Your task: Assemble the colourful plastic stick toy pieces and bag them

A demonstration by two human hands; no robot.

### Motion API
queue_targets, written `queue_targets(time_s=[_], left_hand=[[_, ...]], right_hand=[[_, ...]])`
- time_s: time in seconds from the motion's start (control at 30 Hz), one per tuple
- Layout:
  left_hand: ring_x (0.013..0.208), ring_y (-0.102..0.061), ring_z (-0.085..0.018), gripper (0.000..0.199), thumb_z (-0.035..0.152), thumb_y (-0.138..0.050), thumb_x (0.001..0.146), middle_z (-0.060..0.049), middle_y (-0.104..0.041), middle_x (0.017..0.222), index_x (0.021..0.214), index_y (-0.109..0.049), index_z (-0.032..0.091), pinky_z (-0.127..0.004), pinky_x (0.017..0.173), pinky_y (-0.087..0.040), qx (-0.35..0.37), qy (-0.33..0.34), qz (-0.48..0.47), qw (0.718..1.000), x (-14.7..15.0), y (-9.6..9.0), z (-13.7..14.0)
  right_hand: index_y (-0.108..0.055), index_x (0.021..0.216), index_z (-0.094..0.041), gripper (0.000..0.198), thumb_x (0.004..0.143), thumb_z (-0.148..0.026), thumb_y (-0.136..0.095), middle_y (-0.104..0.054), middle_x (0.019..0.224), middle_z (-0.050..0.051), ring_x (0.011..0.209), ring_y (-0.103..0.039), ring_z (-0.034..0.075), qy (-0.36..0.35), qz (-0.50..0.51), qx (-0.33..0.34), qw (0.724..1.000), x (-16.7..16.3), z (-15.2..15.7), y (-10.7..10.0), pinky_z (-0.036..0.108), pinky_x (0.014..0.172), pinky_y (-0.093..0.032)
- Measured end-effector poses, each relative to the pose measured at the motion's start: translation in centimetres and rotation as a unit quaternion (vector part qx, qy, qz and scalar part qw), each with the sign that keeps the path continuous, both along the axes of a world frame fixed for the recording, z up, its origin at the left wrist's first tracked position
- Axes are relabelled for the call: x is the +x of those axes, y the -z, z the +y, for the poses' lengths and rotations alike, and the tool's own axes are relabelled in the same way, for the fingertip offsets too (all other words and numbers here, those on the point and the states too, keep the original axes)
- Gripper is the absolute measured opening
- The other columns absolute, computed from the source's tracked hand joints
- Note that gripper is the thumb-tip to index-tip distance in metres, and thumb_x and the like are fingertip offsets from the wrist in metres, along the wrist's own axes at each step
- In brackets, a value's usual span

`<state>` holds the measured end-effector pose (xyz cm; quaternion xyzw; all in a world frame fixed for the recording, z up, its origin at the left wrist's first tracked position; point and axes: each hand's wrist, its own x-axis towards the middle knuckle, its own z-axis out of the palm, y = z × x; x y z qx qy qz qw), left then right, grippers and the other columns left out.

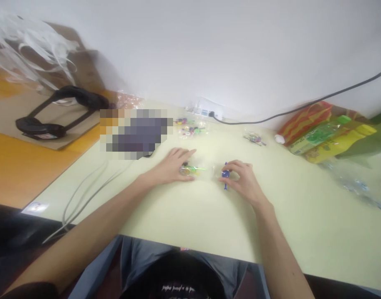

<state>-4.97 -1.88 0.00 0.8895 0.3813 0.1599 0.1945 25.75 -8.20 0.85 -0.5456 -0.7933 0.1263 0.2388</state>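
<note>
My left hand (pixel 169 168) rests low over the table, fingers and thumb apart around a small cluster of coloured plastic pieces (pixel 193 169), green, yellow and dark, partly in clear film. Whether the fingertips touch them is unclear. My right hand (pixel 244 179) is closed, thumb and fingers pinching a small blue plastic piece (pixel 225 175) that stands out above and below the fingertips. A faint clear wrapper seems to lie just left of it. The exact kind of these small pieces cannot be made out.
Behind the hands lie more small coloured pieces (pixel 192 131) and a small bundle (pixel 254 138). A blurred-out dark object (pixel 137 133) is at left, beyond it a black frame (pixel 58 110). Bottles (pixel 321 135), a yellow pack (pixel 340 145) and a black cable (pixel 271 119) are at right.
</note>
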Motion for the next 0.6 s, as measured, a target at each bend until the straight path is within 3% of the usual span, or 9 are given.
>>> queue_targets(time_s=[0.13, 0.37, 0.5, 0.6], left_hand=[[0.137, -0.037, -0.035, 0.095, 0.065, -0.070, 0.083, -0.011, -0.048, 0.146, 0.161, -0.028, 0.030, -0.048, 0.117, -0.032, 0.000, -0.001, 0.001, 1.000, 0.1, -0.1, 0.0], [0.137, -0.038, -0.034, 0.094, 0.063, -0.071, 0.083, -0.010, -0.048, 0.147, 0.160, -0.028, 0.031, -0.047, 0.117, -0.033, -0.008, -0.004, 0.003, 1.000, 0.1, -0.3, -0.1], [0.139, -0.038, -0.034, 0.094, 0.062, -0.072, 0.083, -0.010, -0.047, 0.149, 0.160, -0.029, 0.032, -0.048, 0.118, -0.033, -0.010, -0.008, -0.004, 1.000, 0.1, -0.3, 0.0], [0.139, -0.038, -0.035, 0.094, 0.061, -0.073, 0.082, -0.009, -0.047, 0.150, 0.160, -0.029, 0.033, -0.049, 0.117, -0.034, -0.012, -0.008, -0.009, 1.000, 0.0, -0.1, 0.1]], right_hand=[[-0.069, 0.105, -0.025, 0.013, 0.095, -0.033, -0.066, -0.071, 0.108, 0.005, 0.090, -0.068, 0.022, -0.030, 0.003, -0.026, 0.999, -1.4, 0.0, 0.5, 0.042, 0.094, -0.043], [-0.068, 0.119, -0.027, 0.025, 0.097, -0.023, -0.056, -0.068, 0.123, 0.008, 0.111, -0.066, 0.025, -0.041, 0.042, -0.036, 0.998, -2.0, 0.1, 1.4, 0.040, 0.095, -0.050], [-0.062, 0.127, -0.026, 0.033, 0.094, -0.027, -0.061, -0.066, 0.124, 0.009, 0.108, -0.066, 0.025, 0.004, 0.057, -0.026, 0.998, -1.9, 0.3, 2.0, 0.039, 0.092, -0.052], [-0.066, 0.112, -0.023, 0.024, 0.090, -0.032, -0.069, -0.068, 0.108, 0.008, 0.096, -0.065, 0.025, 0.058, 0.042, -0.029, 0.997, -1.5, 0.6, 2.5, 0.039, 0.084, -0.050]])
